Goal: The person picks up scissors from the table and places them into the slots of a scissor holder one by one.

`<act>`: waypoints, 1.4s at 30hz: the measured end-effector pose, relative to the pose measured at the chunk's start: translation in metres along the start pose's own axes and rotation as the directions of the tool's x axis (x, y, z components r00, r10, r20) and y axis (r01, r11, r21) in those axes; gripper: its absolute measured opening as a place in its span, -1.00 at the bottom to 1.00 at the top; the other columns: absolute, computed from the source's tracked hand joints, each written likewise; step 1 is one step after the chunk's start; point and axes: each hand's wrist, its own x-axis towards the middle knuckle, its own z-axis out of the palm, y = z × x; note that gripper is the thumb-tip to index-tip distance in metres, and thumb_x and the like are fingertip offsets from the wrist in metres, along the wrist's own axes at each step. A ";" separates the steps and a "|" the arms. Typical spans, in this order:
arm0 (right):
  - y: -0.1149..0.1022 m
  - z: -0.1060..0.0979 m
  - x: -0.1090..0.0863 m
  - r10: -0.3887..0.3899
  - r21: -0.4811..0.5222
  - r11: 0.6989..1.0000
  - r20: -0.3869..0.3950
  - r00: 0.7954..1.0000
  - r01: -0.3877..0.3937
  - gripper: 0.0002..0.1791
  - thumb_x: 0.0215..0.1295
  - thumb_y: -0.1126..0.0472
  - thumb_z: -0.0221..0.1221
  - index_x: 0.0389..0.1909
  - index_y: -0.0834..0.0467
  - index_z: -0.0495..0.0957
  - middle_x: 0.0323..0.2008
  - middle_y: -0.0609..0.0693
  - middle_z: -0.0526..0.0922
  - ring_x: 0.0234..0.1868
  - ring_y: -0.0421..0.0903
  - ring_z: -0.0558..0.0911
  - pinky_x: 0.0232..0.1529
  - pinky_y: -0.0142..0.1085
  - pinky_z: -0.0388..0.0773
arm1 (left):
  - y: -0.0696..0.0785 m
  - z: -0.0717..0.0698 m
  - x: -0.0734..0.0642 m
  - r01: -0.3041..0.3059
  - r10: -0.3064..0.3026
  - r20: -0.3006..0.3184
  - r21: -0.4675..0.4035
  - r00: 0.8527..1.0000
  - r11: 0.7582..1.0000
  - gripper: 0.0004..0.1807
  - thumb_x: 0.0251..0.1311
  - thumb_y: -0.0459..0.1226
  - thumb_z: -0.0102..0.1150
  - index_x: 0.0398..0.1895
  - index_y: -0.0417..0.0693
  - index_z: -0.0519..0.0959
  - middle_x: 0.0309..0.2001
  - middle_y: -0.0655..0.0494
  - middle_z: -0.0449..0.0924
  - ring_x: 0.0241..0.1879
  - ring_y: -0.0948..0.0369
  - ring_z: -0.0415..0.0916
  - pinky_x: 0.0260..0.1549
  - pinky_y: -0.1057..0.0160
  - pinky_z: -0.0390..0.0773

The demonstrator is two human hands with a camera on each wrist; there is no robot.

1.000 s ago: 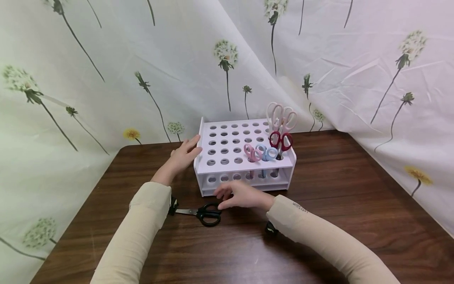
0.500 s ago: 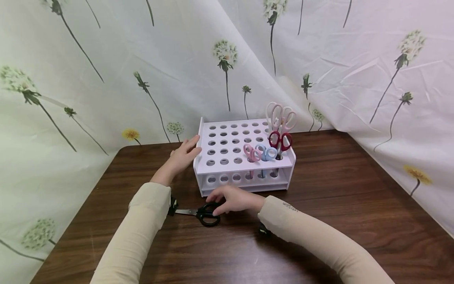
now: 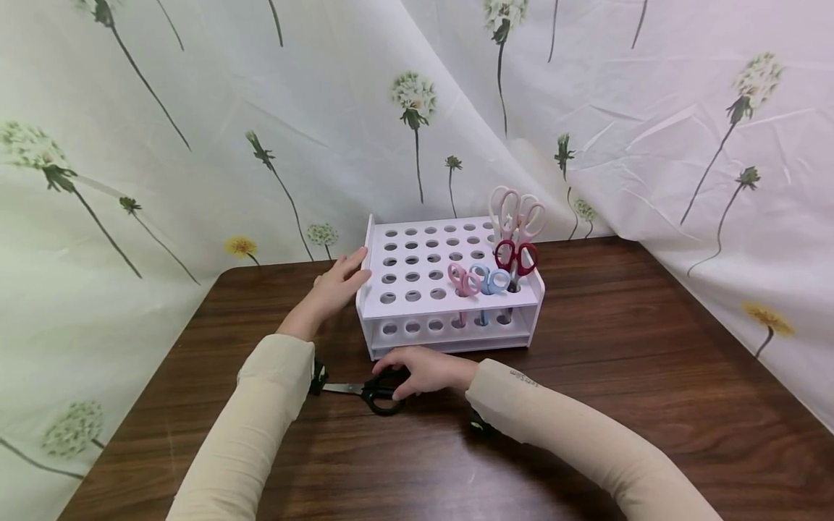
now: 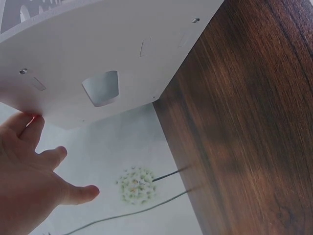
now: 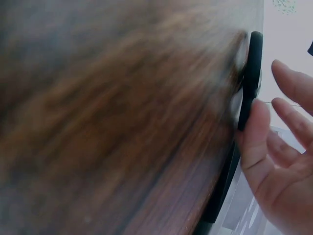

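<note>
Flat on the table lie black-handled scissors (image 3: 367, 391), metal blades pointing left toward the left sleeve. My right hand (image 3: 425, 367) reaches over their handle loops; in the right wrist view the thumb (image 5: 257, 122) rests against the black handle (image 5: 253, 63), while the other fingers stay apart from it. A white rack (image 3: 400, 307) with rows of round holes stands just behind. My left hand (image 3: 334, 288) lies at its left side, fingertips against the side panel (image 4: 132, 63) near its top edge and thumb spread away in the left wrist view.
At the rack's right end stand pink scissors (image 3: 472, 284), light blue scissors (image 3: 489, 285), dark red scissors (image 3: 516, 262) and several pale pink and white ones behind. The dark wooden table (image 3: 606, 347) meets a flower-print cloth (image 3: 293, 94) at the back.
My right hand has moved left and slightly down, from the right of the black scissors' loops to over them. The left hand, rack and scissors have stayed put.
</note>
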 end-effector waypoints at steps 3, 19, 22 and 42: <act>0.003 0.001 0.004 -0.042 -0.109 0.993 -0.009 0.999 0.041 -0.49 0.03 0.35 0.33 0.07 0.15 0.49 0.05 -0.07 0.49 -0.04 -0.18 0.48 -0.13 -0.43 0.45 | 0.001 0.000 0.001 -0.005 0.005 0.003 -0.001 1.000 1.000 -0.38 0.38 0.00 -0.25 0.46 0.15 -0.06 0.44 0.13 -0.17 0.40 0.06 -0.39 0.20 -0.19 -0.43; -0.002 0.003 0.001 -0.006 -0.271 0.962 0.022 1.000 0.012 -0.52 -0.13 0.31 0.32 -0.05 0.17 0.54 -0.23 -0.08 0.41 -0.25 -0.22 0.40 -0.22 -0.49 0.34 | 0.001 0.001 0.001 -0.010 0.010 0.007 -0.003 1.000 1.000 -0.38 0.38 0.01 -0.26 0.46 0.15 -0.06 0.44 0.13 -0.16 0.40 0.07 -0.39 0.20 -0.20 -0.43; -0.002 0.004 0.000 0.007 -0.237 0.971 0.016 1.000 -0.003 -0.56 -0.15 0.34 0.32 -0.13 0.14 0.52 -0.27 -0.09 0.36 -0.36 -0.24 0.41 -0.33 -0.49 0.35 | 0.001 0.001 0.001 0.002 -0.002 0.003 -0.003 1.000 1.000 -0.38 0.38 0.02 -0.26 0.46 0.18 -0.06 0.44 0.14 -0.17 0.39 0.04 -0.39 0.20 -0.20 -0.41; 0.004 -0.003 -0.010 -0.015 0.160 0.987 0.042 0.999 0.008 -0.57 0.02 0.53 0.23 -0.08 0.16 0.45 -0.50 0.00 0.52 -0.55 -0.22 0.51 -0.55 -0.36 0.53 | 0.000 0.000 0.000 -0.008 0.008 0.003 -0.001 1.000 1.000 -0.37 0.38 0.00 -0.25 0.46 0.12 -0.06 0.44 0.12 -0.17 0.39 0.05 -0.39 0.20 -0.20 -0.42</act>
